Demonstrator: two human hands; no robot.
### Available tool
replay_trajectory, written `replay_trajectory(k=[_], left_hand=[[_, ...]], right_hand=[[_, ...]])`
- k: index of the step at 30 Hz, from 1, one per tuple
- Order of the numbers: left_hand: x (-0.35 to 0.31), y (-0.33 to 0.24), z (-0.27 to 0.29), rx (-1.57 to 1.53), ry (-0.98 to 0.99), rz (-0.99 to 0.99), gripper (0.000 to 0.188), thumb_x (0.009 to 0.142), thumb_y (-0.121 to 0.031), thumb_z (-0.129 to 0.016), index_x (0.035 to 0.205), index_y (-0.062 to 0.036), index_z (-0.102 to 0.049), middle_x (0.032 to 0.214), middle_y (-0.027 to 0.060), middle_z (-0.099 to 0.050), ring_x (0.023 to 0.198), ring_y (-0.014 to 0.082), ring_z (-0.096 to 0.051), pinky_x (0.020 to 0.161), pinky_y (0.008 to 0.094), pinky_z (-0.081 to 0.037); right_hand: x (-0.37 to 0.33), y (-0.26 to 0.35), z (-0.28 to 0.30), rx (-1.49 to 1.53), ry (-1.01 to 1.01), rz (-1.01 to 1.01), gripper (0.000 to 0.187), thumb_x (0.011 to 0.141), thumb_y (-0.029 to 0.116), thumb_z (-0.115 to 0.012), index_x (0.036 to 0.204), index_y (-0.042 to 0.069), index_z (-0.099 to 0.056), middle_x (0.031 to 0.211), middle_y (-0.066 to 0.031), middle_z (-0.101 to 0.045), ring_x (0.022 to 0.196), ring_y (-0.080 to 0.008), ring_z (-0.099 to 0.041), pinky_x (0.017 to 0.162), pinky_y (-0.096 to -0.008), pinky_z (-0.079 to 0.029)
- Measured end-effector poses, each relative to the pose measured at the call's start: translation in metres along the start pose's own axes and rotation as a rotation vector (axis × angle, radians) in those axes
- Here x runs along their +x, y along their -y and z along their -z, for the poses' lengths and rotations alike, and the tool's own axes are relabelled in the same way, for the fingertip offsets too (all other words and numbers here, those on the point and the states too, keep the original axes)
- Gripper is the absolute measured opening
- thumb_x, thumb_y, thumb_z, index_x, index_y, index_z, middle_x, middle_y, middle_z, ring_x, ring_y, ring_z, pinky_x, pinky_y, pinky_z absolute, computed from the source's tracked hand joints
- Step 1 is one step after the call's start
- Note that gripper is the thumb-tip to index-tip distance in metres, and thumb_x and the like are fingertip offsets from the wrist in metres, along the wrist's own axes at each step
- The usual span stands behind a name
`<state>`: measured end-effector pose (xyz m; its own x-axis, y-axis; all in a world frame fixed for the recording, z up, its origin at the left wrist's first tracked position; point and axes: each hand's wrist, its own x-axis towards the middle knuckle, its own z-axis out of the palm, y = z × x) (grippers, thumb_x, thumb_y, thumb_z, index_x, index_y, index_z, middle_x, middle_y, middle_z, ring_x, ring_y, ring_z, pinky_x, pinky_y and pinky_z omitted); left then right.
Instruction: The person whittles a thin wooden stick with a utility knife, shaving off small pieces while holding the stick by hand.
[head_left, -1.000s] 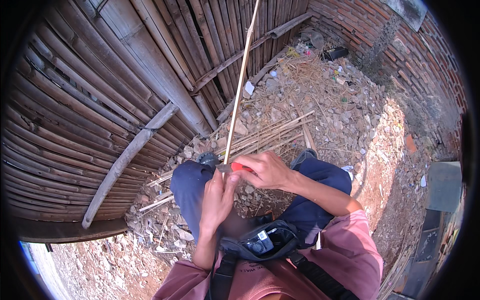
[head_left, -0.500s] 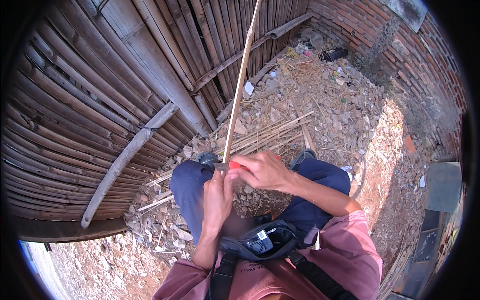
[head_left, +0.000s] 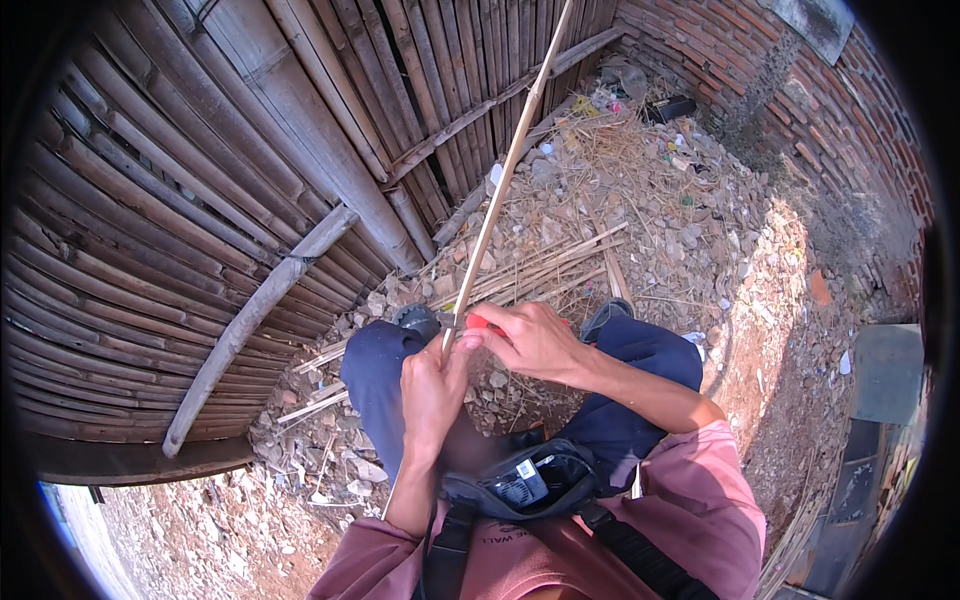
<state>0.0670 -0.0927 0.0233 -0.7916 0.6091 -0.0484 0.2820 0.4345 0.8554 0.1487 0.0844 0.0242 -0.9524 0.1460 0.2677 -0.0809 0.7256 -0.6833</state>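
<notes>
A long pale bamboo strip (head_left: 507, 170) slants up and away from my hands toward the fence. My left hand (head_left: 430, 398) is closed around its near end, thumb and fingers pinching it above my left knee. The fingers of my right hand (head_left: 535, 340) wrap the red handle (head_left: 479, 322) of a knife. Its short grey blade points left and lies across the strip just beyond my left fingertips. Most of the handle is hidden in my right palm, and both hands nearly touch at the thumbs.
Several cut bamboo strips (head_left: 545, 268) lie on the rubble between my feet. A bamboo fence (head_left: 150, 220) rises at the left, with a brick wall (head_left: 850, 110) at the far right. An open black waist bag (head_left: 525, 482) with a device inside rests at my lap.
The bamboo strip's far end has swung to the right, so it leans more. The knife blade has shifted slightly up along the strip, and my left hand has tilted a little.
</notes>
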Motion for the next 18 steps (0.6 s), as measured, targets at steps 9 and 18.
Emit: replay_trajectory(k=[9, 18], left_hand=[[-0.003, -0.005, -0.006, -0.062, -0.03, -0.07, 0.031, 0.105, -0.027, -0.072, 0.111, 0.0028, -0.068, 0.061, 0.0123, -0.061, 0.053, 0.0189, -0.063, 0.054, 0.0369, -0.048], [-0.001, -0.003, -0.001, -0.021, 0.009, -0.08, 0.025, 0.108, -0.023, -0.065, 0.11, 0.002, -0.066, 0.064, 0.0213, -0.062, 0.059, 0.0404, -0.067, 0.056, 0.0464, -0.048]], right_hand=[[0.006, -0.011, 0.005, -0.04, -0.019, 0.062, 0.017, 0.101, 0.023, -0.066, 0.107, 0.007, -0.07, 0.078, -0.0169, -0.075, 0.069, -0.0375, -0.074, 0.061, -0.047, -0.057], [0.006, -0.012, 0.006, -0.09, -0.022, 0.059, 0.021, 0.101, 0.028, -0.069, 0.106, 0.008, -0.07, 0.077, -0.0142, -0.074, 0.069, -0.0347, -0.074, 0.06, -0.0447, -0.056]])
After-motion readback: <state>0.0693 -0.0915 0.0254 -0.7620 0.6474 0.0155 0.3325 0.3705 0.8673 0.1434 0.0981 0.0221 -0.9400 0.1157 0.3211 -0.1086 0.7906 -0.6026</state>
